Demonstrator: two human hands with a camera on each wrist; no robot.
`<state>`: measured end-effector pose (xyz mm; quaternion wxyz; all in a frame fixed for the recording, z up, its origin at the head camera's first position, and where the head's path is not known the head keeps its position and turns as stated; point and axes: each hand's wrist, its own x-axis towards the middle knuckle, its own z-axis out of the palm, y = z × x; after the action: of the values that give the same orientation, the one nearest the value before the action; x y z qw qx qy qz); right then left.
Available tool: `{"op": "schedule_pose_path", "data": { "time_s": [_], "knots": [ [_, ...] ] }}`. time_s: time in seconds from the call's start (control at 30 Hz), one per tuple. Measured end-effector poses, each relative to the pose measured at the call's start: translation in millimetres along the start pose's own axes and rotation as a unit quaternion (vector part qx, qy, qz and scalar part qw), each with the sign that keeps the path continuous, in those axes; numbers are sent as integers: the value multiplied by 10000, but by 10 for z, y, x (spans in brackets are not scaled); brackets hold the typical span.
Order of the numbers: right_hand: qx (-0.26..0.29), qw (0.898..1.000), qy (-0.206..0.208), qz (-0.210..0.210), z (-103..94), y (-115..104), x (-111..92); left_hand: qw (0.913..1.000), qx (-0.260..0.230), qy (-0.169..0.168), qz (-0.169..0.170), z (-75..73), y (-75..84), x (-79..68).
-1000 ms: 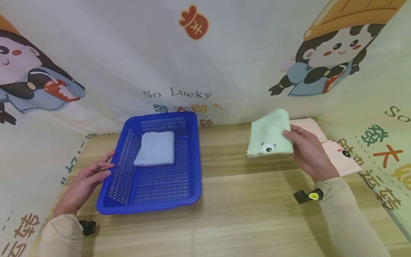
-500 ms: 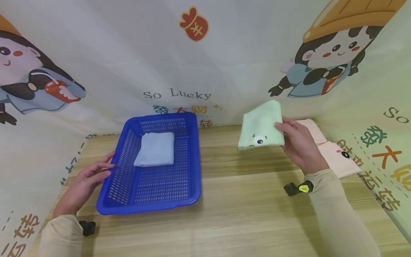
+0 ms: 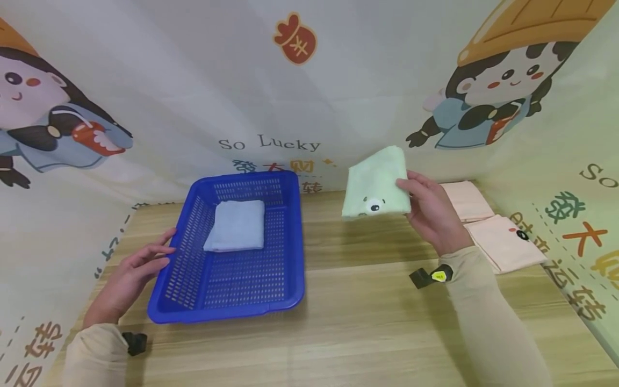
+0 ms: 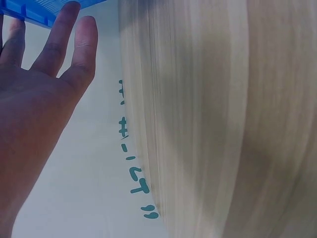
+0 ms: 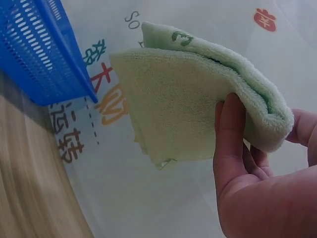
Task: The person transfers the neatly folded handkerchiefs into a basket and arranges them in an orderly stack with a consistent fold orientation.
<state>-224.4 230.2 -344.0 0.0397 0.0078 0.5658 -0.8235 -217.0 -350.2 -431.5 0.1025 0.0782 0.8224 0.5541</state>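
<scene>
In the head view my right hand [image 3: 432,212] pinches a folded light-green towel [image 3: 377,180] by its right edge, thumb on top and fingers beneath. The towel is held up above the table and carries an embroidered animal face; its fold shows in the right wrist view, where the green towel [image 5: 183,99] hangs between thumb and fingers. My left hand [image 3: 130,277] touches the left rim of a blue plastic basket [image 3: 297,258] with fairly straight fingers. Inside the basket lies a folded pale-blue towel [image 3: 237,226], toward the back.
Two folded pink towels, one farther back [image 3: 466,200] and one nearer [image 3: 508,244], lie at the table's right side. The wooden table [image 3: 348,322] meets a printed cloth wall [image 3: 193,97] behind the basket. Cloth also hangs along both sides.
My right hand has carried the green towel leftward and slightly up, away from the pink towels and closer to the basket. The left hand and the basket have stayed in place.
</scene>
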Motion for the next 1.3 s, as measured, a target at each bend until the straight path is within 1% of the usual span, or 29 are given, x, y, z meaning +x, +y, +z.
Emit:
{"op": "schedule_pose_path", "data": {
  "time_s": [0.1, 0.23, 0.33, 0.5, 0.73, 0.9, 1.13, 1.3],
  "knots": [
    [-59, 10000, -68, -24, 49, 10, 46, 10000, 8, 11, -18, 2, -4, -2],
    [1, 9999, -132, -17, 114, 21, 101, 9999, 14, 43, -91, 5, 2, 2],
    [33, 9998, -174, 16, 167, 34, 134, 10000, 49, 22, -84, 4, 8, -1],
    [153, 9994, -263, 140, 278, 64, 190, 10000, 61, -50, 42, -1, 9, -19],
    [267, 9986, -406, 205, 422, 128, 249, 9999, 40, -84, 79, 5, 2, -25],
    [365, 9979, -469, 248, 542, 180, 287, 9999, 67, -112, 94, 7, -4, -26],
    [344, 9976, -478, 361, 743, 269, 321, 9997, 202, -77, 105, 2, -1, -14],
    [322, 9972, -531, 411, 852, 329, 351, 9997, 231, -40, 24, 1, 11, 2]
  ]
}}
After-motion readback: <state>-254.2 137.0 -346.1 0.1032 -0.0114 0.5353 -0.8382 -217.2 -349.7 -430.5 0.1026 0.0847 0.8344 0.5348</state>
